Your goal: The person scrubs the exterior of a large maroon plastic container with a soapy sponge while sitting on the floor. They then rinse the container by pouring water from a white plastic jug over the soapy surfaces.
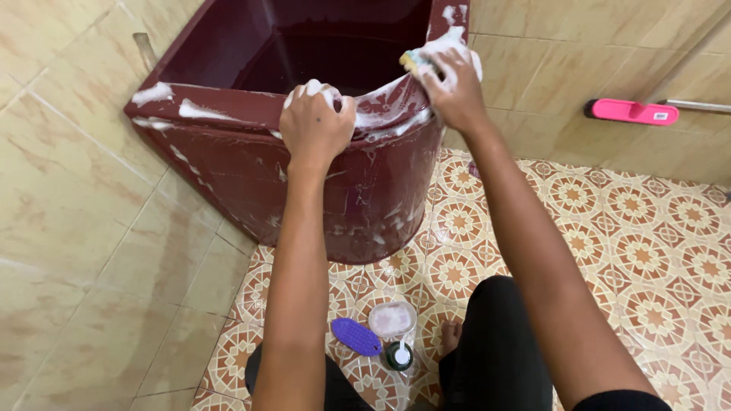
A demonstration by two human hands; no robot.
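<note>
A dark red corner water tub (pixel 251 171) stands against the tiled walls, its rim and front streaked with white soap foam. My left hand (pixel 314 125) grips the foamy front rim. My right hand (pixel 451 84) holds a soapy yellow sponge (pixel 417 61) pressed on the rim at the tub's right corner. Foam covers the fingers of both hands.
On the patterned floor tiles between my knees lie a purple oval brush (pixel 355 336), a clear container with a pale lid (pixel 393 320) and a small dark green bottle (pixel 399 355). A pink-headed tool (pixel 630 111) leans on the right wall. Beige wall tiles flank the tub.
</note>
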